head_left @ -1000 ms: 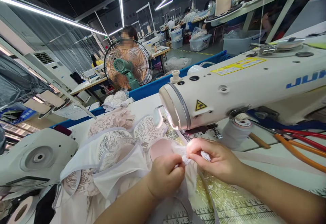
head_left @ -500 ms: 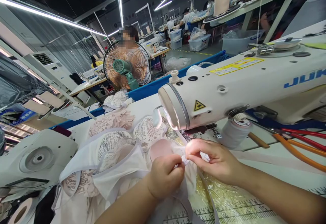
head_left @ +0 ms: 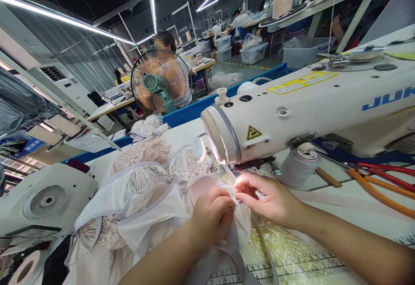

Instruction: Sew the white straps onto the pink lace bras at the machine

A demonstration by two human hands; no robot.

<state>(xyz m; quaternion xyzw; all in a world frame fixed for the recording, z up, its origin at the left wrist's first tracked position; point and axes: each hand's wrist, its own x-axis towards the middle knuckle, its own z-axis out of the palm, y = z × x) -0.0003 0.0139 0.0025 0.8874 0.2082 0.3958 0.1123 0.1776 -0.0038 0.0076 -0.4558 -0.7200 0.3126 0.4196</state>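
Just below the head of a white sewing machine [head_left: 253, 123], my left hand [head_left: 212, 218] is closed with its fingers curled on a white bra [head_left: 202, 185]. My right hand [head_left: 264, 196] pinches the same bra's edge between thumb and forefinger, close beside the left fingertips. The small bit between the fingertips is mostly hidden. A pale pink cup of this bra shows behind my left hand, and a narrow strap [head_left: 264, 246] hangs below my right hand. More white lace bras [head_left: 142, 185] lie heaped to the left.
A thread cone [head_left: 298, 168] stands under the machine arm. Orange-handled scissors [head_left: 378, 192] and red-handled ones [head_left: 385, 174] lie at the right. A printed ruler [head_left: 311, 267] runs along the front. Beyond the blue trough [head_left: 194, 111] are a fan [head_left: 162, 81] and a person.
My left hand has turned slightly, its fingers curling further over the bra's edge. My right hand keeps its pinch and has shifted a little left.
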